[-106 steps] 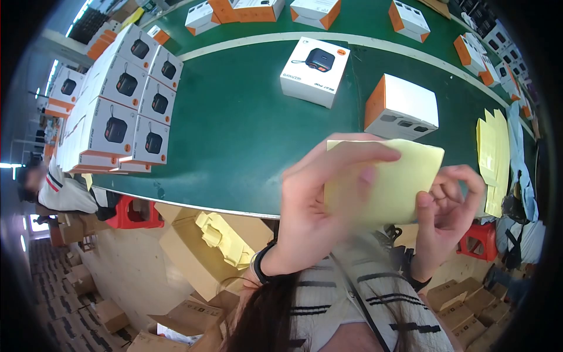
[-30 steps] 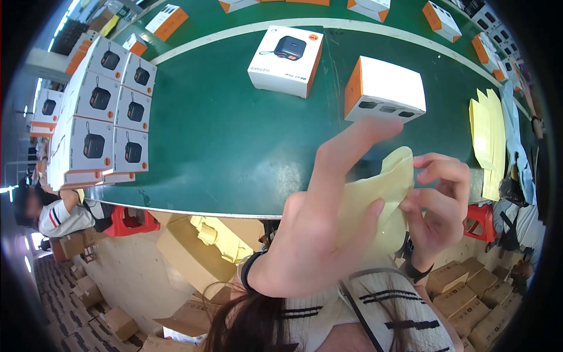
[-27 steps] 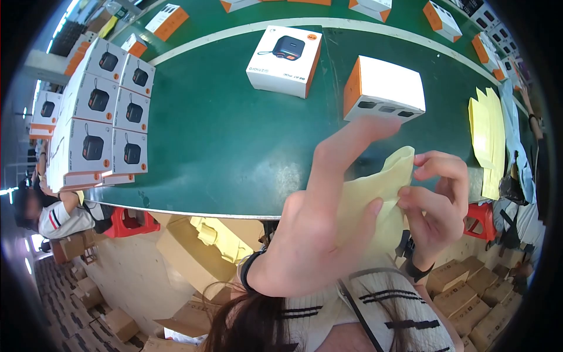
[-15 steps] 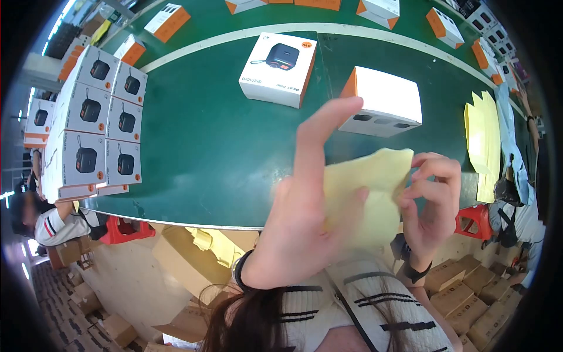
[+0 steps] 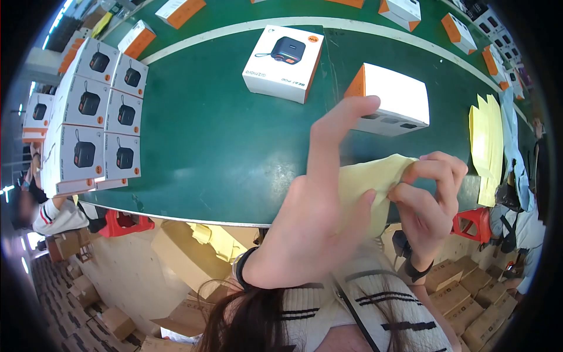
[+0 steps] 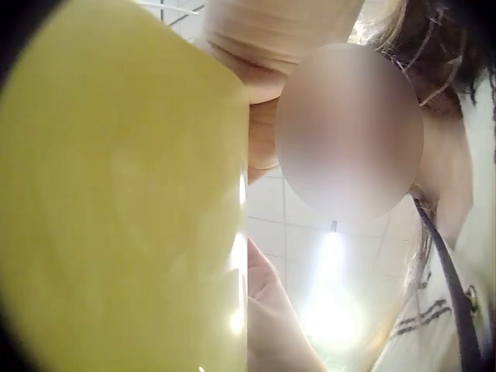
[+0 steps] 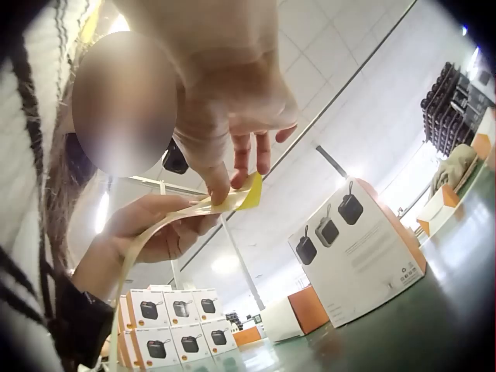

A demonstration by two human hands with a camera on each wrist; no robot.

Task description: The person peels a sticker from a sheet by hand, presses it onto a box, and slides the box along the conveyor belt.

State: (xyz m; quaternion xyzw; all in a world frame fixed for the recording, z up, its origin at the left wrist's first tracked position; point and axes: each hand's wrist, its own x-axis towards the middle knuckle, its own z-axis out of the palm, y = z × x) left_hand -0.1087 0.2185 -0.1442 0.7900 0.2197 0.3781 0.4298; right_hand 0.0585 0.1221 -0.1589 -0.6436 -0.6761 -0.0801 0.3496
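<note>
A thin yellow sheet or pouch (image 5: 381, 171) is held between both hands above the table's near edge. The left hand (image 5: 314, 217) grips its left part with the thumb across the face, the index finger raised clear and bent at the knuckle. At the upper right edge, the right hand (image 5: 431, 196) pinches it between thumb and curled fingers. In the left wrist view the yellow material (image 6: 124, 186) fills the left side. The right wrist view has it edge-on with a bent yellow tip (image 7: 252, 191) at the right hand (image 7: 232, 101); the left hand (image 7: 151, 225) is behind.
Two white-and-orange boxes, one (image 5: 282, 63) face up and one (image 5: 396, 97) beyond the left fingertip, stand on the green table (image 5: 205, 146). Stacked boxes (image 5: 88, 105) are at left, yellow sheets (image 5: 485, 149) at right. An open carton (image 5: 187, 252) with yellow material lies below the table.
The sheet was held flatter 3.5 seconds ago, then curled at its upper right; now that corner is drawn toward the right fingers, which pinch it. The boxes shift in view with the head.
</note>
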